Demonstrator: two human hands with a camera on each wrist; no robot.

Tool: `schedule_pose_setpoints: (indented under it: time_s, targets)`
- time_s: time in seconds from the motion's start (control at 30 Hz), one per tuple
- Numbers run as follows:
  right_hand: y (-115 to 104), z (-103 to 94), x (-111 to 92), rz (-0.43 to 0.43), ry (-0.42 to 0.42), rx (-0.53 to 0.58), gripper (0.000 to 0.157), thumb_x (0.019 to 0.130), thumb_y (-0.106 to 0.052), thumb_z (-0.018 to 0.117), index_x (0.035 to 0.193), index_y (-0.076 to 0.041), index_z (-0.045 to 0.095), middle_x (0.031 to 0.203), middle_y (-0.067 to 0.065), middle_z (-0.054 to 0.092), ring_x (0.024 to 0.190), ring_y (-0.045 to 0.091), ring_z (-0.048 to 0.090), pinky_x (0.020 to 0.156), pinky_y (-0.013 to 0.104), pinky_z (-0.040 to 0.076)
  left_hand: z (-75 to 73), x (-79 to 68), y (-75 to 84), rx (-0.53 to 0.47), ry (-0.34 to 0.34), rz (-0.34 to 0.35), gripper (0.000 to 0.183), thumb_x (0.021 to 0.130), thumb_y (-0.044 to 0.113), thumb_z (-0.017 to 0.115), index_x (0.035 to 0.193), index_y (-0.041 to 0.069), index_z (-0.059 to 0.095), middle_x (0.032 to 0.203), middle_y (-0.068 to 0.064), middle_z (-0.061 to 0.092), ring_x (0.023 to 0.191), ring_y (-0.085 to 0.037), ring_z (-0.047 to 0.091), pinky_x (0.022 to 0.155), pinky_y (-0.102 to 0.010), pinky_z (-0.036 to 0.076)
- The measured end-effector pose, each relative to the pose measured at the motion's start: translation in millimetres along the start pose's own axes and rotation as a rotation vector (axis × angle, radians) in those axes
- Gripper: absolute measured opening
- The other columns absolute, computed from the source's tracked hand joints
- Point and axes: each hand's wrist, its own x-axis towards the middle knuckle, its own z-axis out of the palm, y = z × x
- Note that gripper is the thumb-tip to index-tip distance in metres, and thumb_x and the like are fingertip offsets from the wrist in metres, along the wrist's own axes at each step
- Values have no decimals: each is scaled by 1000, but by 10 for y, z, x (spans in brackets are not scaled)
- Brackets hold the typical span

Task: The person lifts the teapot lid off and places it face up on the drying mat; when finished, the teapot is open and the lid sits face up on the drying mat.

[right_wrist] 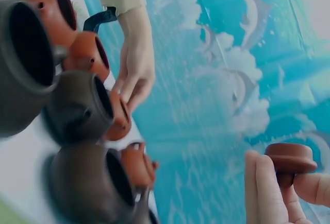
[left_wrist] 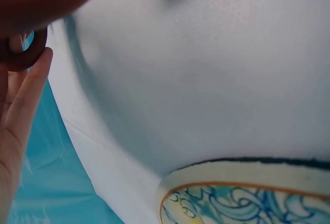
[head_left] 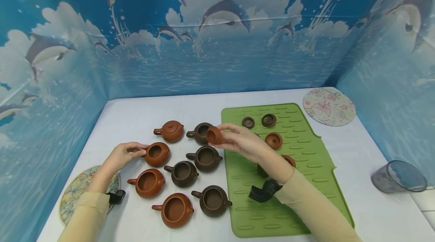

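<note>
My left hand (head_left: 123, 156) pinches the handle of a reddish-brown clay teapot (head_left: 164, 159), whose top is uncovered. In the left wrist view that teapot's ring handle (left_wrist: 35, 51) sits at the fingertips. Over the dark teapots my right hand (head_left: 245, 143) holds a small reddish-brown teapot lid (head_left: 214, 135) between thumb and fingers, its hollow underside toward the head camera. The right wrist view shows this lid (right_wrist: 290, 157) from the side. Behind the left hand's teapot stands a reddish teapot with its lid on (head_left: 172, 131).
Several uncovered teapots, reddish (head_left: 181, 217) and dark brown (head_left: 217, 208), stand in the middle. Lids (head_left: 273, 141) lie on a green mat (head_left: 289, 221), partly hidden by the right arm. A patterned round mat (head_left: 73, 193), a floral disc (head_left: 329, 107) and a grey cup (head_left: 387, 179) flank them.
</note>
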Motion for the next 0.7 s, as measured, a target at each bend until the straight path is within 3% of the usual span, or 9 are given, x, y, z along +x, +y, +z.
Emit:
schedule_pose_setpoints:
  time_s: [0.13, 0.37, 0.5, 0.7]
  targets:
    - [100, -287, -239, -11, 29, 67, 37, 103, -6, 48, 137, 6, 42, 123, 12, 63, 106, 20, 70, 97, 29, 52, 5, 7, -5, 1, 5, 0, 32, 93, 27, 69, 120, 10, 71, 121, -15, 69, 116, -37, 59, 95, -52, 50]
    - [238, -601, -553, -3, 55, 133, 21, 103, -5, 47, 123, -3, 53, 117, 7, 65, 105, 21, 70, 96, 28, 53, 4, 1, -2, -9, -1, -12, 34, 93, 29, 69, 122, 10, 71, 124, -17, 67, 121, -40, 56, 99, -56, 47]
    - [238, -775, -714, -29, 19, 178, 20, 105, -6, 45, 121, -7, 55, 118, 7, 64, 108, 21, 69, 97, 27, 52, 15, 4, 5, -6, 1, -22, 35, 93, 29, 69, 122, 10, 71, 124, -17, 67, 121, -40, 55, 98, -57, 47]
    - [149, -1094, -914, -114, -79, 304, 32, 109, -12, 32, 124, -9, 60, 121, 9, 67, 113, 22, 67, 100, 28, 50, 21, 1, 4, -2, 4, -21, 33, 93, 29, 70, 120, 10, 71, 122, -16, 68, 119, -39, 56, 96, -55, 48]
